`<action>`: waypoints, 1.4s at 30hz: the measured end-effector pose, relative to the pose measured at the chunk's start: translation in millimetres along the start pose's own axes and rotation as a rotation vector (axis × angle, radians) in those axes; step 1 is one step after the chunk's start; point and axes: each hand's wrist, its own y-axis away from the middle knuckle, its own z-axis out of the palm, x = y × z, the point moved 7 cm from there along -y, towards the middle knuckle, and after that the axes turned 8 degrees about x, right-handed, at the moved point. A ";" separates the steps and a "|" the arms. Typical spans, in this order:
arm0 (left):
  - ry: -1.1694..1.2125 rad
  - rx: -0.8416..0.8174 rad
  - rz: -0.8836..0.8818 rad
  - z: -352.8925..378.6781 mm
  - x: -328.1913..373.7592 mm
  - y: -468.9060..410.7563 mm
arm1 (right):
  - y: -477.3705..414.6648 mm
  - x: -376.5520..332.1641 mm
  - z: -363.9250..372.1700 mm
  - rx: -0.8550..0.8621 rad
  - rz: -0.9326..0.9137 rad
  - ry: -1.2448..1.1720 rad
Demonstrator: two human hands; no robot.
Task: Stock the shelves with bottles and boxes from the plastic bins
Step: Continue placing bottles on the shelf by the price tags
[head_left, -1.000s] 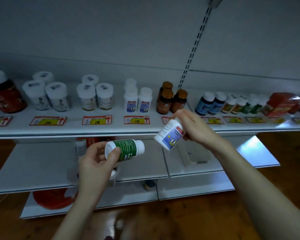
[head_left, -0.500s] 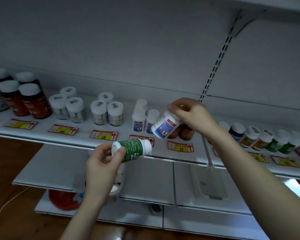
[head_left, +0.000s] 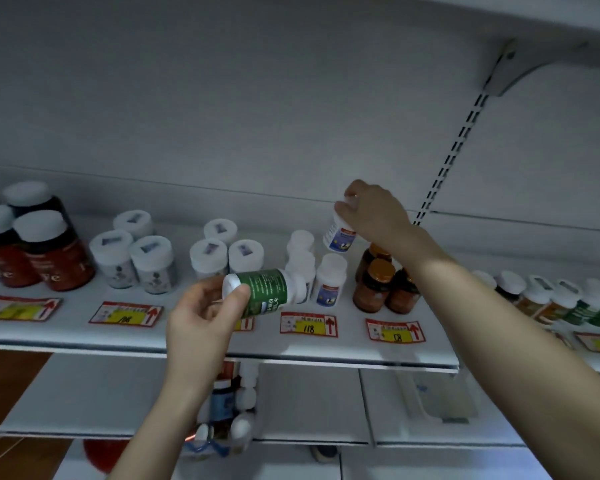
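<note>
My left hand grips a green-labelled bottle by one white end, fingers curled round it. Its long axis runs nearly level, left to right, in front of the shelf. My right hand pinches a blue-labelled white bottle from above, base down and slightly tilted, over the standing white bottles beside the amber bottles. Its cap is mostly hidden.

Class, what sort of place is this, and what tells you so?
Probably a pharmacy or health shop: a white shelf carries pill bottles grouped by kind, with red-and-yellow price tags in front of each group.
</note>
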 end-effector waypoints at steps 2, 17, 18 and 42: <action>-0.001 -0.019 0.001 -1.0 -0.9 -6.6 | -2.7 3.6 11.8 -0.051 0.033 0.026; -0.073 0.005 0.001 -10.0 -14.2 -19.7 | 0.6 17.2 78.3 -0.329 0.102 0.029; -0.075 0.010 0.001 -9.7 -14.2 -20.0 | 0.8 17.1 79.9 -0.334 0.097 0.024; 0.395 -0.198 -0.419 58.4 -11.7 -2.3 | 59.3 -28.9 7.2 -0.252 0.055 -0.681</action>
